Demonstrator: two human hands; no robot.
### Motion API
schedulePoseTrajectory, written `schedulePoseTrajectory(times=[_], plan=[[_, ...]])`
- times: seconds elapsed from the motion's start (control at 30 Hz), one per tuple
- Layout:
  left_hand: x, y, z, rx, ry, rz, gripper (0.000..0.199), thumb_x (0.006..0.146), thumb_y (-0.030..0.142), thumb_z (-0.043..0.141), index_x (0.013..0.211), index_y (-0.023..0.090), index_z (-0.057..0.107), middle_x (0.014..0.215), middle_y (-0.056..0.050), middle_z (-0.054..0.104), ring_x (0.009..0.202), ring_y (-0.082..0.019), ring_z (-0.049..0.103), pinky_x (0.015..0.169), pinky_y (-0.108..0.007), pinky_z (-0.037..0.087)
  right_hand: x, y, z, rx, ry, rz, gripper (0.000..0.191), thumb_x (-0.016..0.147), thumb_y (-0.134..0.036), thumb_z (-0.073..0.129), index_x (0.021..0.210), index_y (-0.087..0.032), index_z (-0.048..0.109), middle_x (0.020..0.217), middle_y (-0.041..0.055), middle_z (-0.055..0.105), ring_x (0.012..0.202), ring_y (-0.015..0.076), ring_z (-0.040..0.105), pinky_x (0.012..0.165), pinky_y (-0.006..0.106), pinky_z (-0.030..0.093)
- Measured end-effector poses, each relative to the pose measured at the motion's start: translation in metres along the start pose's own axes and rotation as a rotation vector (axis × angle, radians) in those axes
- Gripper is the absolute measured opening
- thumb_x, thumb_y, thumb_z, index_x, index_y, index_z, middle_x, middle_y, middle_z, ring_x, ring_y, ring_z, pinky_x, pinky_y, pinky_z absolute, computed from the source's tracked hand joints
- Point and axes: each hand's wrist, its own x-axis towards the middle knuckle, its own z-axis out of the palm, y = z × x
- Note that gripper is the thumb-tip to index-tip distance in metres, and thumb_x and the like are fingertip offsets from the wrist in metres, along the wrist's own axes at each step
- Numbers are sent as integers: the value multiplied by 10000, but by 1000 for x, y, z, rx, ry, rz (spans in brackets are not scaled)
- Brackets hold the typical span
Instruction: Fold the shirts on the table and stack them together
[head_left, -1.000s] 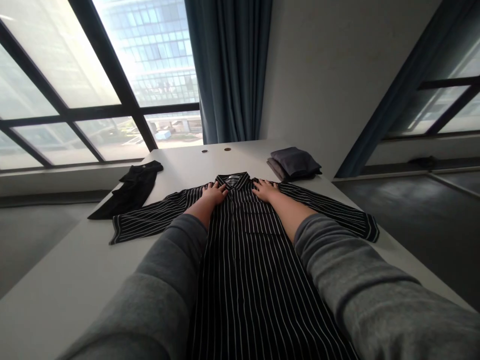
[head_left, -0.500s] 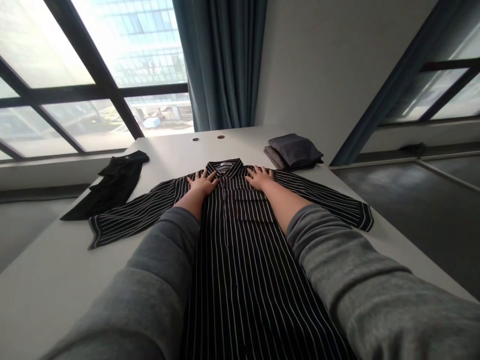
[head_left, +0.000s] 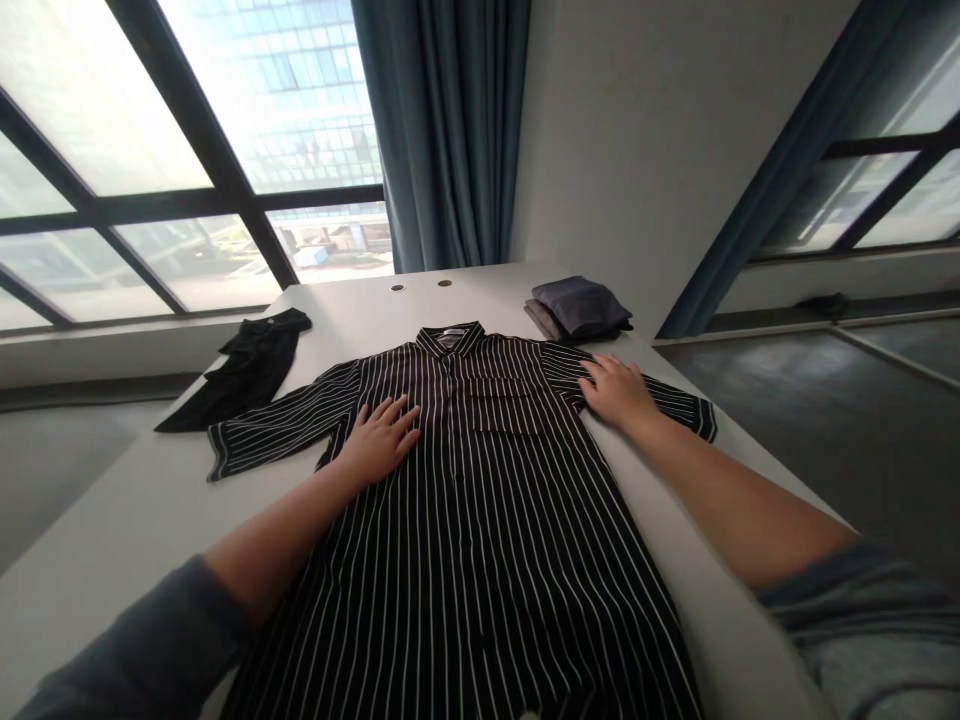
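A black shirt with white stripes (head_left: 465, 500) lies spread face up on the white table (head_left: 360, 305), collar at the far end and sleeves out to both sides. My left hand (head_left: 377, 440) is on or just over the left part of its chest, palm down with fingers apart. Over the right sleeve, near the armpit, my right hand (head_left: 616, 390) is also palm down with its fingers loosely spread. Neither hand grips the cloth. The shirt's bottom hem runs out of view at the near edge.
A folded stack of grey clothes (head_left: 581, 305) sits beyond the right sleeve. Crumpled black clothing (head_left: 251, 365) lies at the table's left edge. Two round holes are set in the far tabletop. Behind it are windows, a blue curtain (head_left: 450, 130) and a wall.
Both hands have left the shirt's shoulders. The left came back toward me onto the chest, and the right slid outward to the right sleeve. The view has shifted slightly.
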Motion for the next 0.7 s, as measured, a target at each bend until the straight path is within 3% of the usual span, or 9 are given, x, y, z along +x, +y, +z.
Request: schedulePoseTrajectory(times=[0.13,0.23,0.33,0.4,0.47,0.57,0.63,0.7], plan=[[-99,-9,10,-66,-68,48,594,1087,549,310,1650,366,362,1753,-2,256,1620,-305,223,1289,-576,234,-58,82,-4,-49,-149,153,640,1053,-506,286,1566,-197,511,1652,157,435,1506,366,398,1215,625,308],[-140,-8,16,-86,-71,45,596,1078,531,367,1647,354,373,1746,-19,279,1613,-307,245,1284,-556,275,-81,100,-11,-49,-189,179,623,1055,-471,286,1569,-198,509,1657,148,432,1528,367,359,1235,663,256],[-164,1,7,-93,-12,12,600,1064,498,434,1624,285,432,1732,-76,313,1610,-344,238,1275,-586,288,-97,74,-33,-26,39,126,559,1033,-394,364,1471,-144,605,1584,198,505,1515,405,349,1233,684,239],[-183,10,-9,-134,12,72,580,1053,482,480,1596,281,469,1716,-87,345,1595,-346,276,1268,-586,304,-119,38,-56,97,161,-56,482,1011,-357,443,1363,-122,674,1459,226,596,1437,401,447,1206,637,326],[-208,21,-29,-195,-19,194,531,1024,484,558,1528,315,540,1662,-75,429,1537,-332,380,1245,-562,353,-156,-2,-81,310,115,-355,392,1020,-370,491,1247,-151,723,1278,190,685,1260,336,594,1135,535,449],[-251,34,-50,-261,-119,328,459,908,505,732,1325,322,673,1469,-77,593,1347,-319,561,1130,-494,477,-229,-48,-110,488,-91,-678,293,982,-417,642,1182,-227,741,1222,125,698,1175,286,629,1040,469,513],[-277,39,-52,-275,-151,340,481,819,512,819,1236,303,701,1355,-81,639,1232,-313,620,1044,-454,524,-272,-62,-120,507,-164,-767,330,903,-421,755,1181,-243,745,1219,115,695,1167,296,630,1033,481,507],[-296,38,-48,-272,-133,293,459,811,470,826,1215,292,701,1304,-83,653,1166,-300,646,995,-422,540,-302,-63,-121,492,-148,-741,365,871,-394,788,1198,-237,741,1211,124,696,1140,304,643,1010,487,511]])
